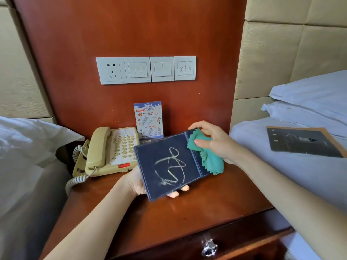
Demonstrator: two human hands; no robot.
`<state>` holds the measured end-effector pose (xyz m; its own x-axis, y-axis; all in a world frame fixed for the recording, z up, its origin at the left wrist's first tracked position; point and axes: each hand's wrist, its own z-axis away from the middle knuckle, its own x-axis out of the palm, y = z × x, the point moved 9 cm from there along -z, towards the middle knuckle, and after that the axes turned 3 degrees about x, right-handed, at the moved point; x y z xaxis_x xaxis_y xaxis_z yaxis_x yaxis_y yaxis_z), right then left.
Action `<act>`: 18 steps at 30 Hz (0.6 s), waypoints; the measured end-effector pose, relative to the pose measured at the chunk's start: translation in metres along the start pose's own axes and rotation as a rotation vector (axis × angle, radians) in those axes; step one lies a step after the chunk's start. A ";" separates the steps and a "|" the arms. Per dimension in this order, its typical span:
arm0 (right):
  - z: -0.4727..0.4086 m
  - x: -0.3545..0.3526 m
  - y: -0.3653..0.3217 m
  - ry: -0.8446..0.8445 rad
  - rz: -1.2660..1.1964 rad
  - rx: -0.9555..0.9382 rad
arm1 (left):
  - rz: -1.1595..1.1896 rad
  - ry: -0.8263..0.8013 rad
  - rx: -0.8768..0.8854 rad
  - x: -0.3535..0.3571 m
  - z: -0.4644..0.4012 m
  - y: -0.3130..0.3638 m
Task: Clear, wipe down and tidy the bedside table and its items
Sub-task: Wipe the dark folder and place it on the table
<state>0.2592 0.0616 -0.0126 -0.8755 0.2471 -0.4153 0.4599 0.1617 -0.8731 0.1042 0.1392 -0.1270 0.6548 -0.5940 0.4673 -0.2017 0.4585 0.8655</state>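
Frame centre: my left hand (pixel 138 184) grips the chalk-scrawled dark pad (pixel 169 166); right hand (pixel 212 141) pinches green cloth (pixel 206 154) against it. Wiping step; next, rub across the scrawl.

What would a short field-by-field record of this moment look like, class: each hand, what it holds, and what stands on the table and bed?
left hand: supports the dark blue pad from beneath, lifted above the table
pad surface: pale chalk-like scribble, not yet wiped
right hand: presses a green cloth on the pad's right edge
bedside table: reddish wood
telephone: beige, handset on cradle, rear left of table
notice card: upright against the back panel
folder: dark, lying on the bed at right
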 end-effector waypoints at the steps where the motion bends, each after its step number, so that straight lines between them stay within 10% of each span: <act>1: 0.000 -0.006 0.004 0.036 -0.117 0.031 | 0.022 -0.150 -0.035 0.015 0.008 -0.002; 3: 0.001 -0.017 0.014 0.151 -0.337 0.104 | 0.102 -0.382 0.021 0.043 0.023 0.015; 7: 0.006 -0.018 0.038 0.343 -0.664 0.274 | 0.147 -0.242 0.336 0.041 0.024 0.060; 12: 0.013 0.023 0.045 0.234 -0.705 0.400 | -0.065 -0.010 0.618 0.037 0.025 0.077; 18: 0.020 0.067 0.042 0.059 -0.537 0.445 | 0.365 -0.062 0.632 0.021 0.033 0.076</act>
<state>0.2171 0.0660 -0.0817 -0.9492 0.2960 0.1067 -0.1501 -0.1280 -0.9803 0.0785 0.1398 -0.0451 0.4270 -0.5213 0.7389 -0.7930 0.1768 0.5830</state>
